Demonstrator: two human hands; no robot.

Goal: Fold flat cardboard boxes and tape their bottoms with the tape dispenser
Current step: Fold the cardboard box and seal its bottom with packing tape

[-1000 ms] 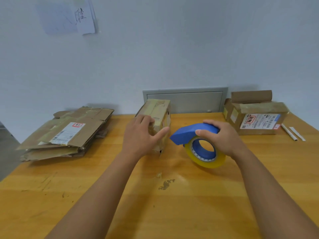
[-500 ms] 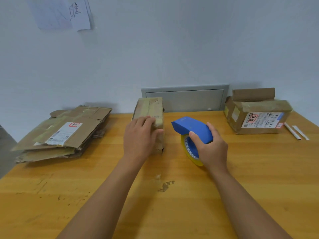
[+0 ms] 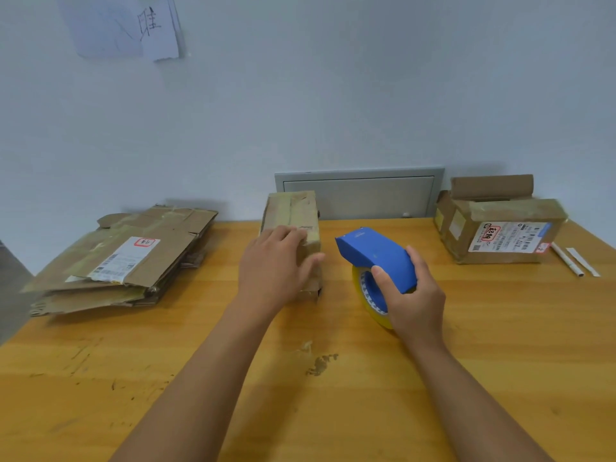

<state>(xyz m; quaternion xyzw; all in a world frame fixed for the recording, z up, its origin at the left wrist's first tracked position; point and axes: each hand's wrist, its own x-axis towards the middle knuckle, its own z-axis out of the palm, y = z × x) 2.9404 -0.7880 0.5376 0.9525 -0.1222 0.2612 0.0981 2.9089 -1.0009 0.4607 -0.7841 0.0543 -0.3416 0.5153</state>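
Head view: a folded box (image 3: 293, 221) on the table (image 3: 200, 378) is pressed by the left hand (image 3: 273, 265), fingers straight; the tape dispenser (image 3: 376, 258) is gripped by the right hand (image 3: 413, 298), fingers curled around it.

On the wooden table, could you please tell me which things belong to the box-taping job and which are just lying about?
In use: small brown cardboard box, blue tape dispenser, flattened cardboard stack.
Lying about: labelled taped box, white pens.

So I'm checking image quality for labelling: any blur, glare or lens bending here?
Head view: wide-angle bending curves the table edge; left hand on the box is slightly soft; tape dispenser sharp; soft shadows, no harsh glare.
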